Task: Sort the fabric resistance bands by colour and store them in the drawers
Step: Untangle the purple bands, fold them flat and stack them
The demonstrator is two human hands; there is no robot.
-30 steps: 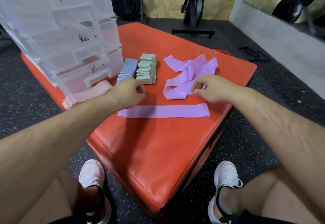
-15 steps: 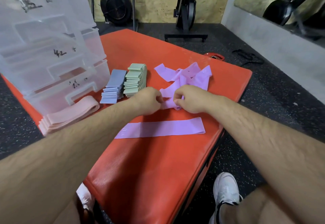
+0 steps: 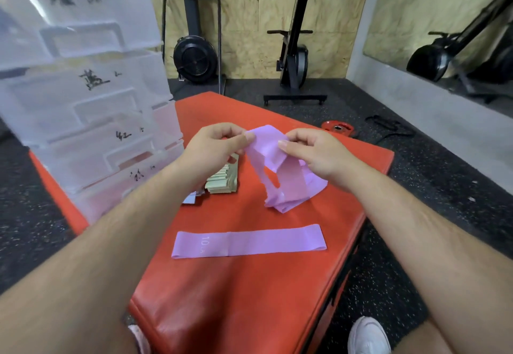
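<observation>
Your left hand and right hand each pinch the top edge of one purple band, which hangs lengthwise onto a purple heap I can't count. One flat band lies crosswise nearer you, one green stack sits left, and the drawers are beyond it.

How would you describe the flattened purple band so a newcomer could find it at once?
Start at the big red pad on the gym floor. On its near half lies one purple band, stretched flat crosswise. Unlike the crumpled purple bands held up behind it, it lies alone and smooth, with a pale "10" printed near its left end.
</observation>
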